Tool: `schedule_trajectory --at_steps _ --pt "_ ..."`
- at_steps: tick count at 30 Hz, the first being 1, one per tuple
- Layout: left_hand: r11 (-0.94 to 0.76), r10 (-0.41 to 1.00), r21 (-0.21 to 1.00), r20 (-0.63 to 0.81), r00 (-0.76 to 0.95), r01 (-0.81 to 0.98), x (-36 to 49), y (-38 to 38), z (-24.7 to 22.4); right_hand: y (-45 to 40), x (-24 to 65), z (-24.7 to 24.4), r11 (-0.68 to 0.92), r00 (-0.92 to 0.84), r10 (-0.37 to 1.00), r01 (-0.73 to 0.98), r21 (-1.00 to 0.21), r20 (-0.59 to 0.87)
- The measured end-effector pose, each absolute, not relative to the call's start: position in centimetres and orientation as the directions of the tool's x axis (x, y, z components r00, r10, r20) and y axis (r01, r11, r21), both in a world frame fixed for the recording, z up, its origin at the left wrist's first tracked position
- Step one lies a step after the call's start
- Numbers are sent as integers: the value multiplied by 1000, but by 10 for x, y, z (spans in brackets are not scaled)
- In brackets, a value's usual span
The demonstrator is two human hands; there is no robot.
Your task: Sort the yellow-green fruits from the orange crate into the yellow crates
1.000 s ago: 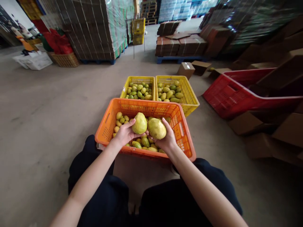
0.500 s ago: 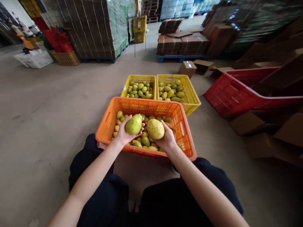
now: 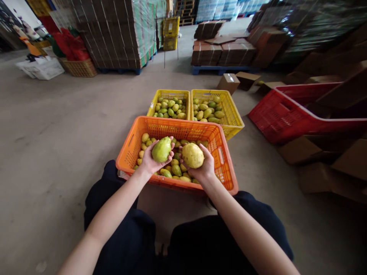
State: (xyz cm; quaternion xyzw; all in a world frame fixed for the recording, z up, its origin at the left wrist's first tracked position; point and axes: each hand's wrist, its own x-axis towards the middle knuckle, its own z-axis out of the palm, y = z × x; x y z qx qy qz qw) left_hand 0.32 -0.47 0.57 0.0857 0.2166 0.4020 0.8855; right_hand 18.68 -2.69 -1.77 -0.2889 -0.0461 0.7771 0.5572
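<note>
My left hand [image 3: 151,160] is wrapped round a green papaya [image 3: 161,149], its stem end pointing up and right. A yellower, speckled papaya [image 3: 193,156] rests in my right hand [image 3: 205,167], fingers curled around its sides. Both hands are above an orange plastic crate [image 3: 226,168], a small gap between the two fruits. Inside that crate lie many green and yellow papayas [image 3: 176,170], partly hidden by my hands.
Behind the orange crate stand two yellow crates [image 3: 235,119] of similar fruit, side by side. A red crate [image 3: 265,122] with cardboard is at right, near open cartons [image 3: 304,149]. Stacked cardboard on a blue pallet [image 3: 212,70] stands farther back.
My right hand has shifted slightly right with the yellow papaya, which has turned a little, widening the gap between the fruits. My left hand has hardly moved.
</note>
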Motion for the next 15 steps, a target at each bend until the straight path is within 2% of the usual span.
schedule_trajectory --at_steps 5,12,15 --pt "610 792 416 -313 524 -674 1 -5 6 -27 186 -18 -341 -156 891 -851 -401 -426" --pt "456 888 482 -308 342 -748 0 6 -2 -25 187 -10 -283 -92 894 -874 -394 -438" --pt "560 824 502 -423 378 -659 1 12 -27 -23 192 -3 -231 -52 904 -895 -382 -424"
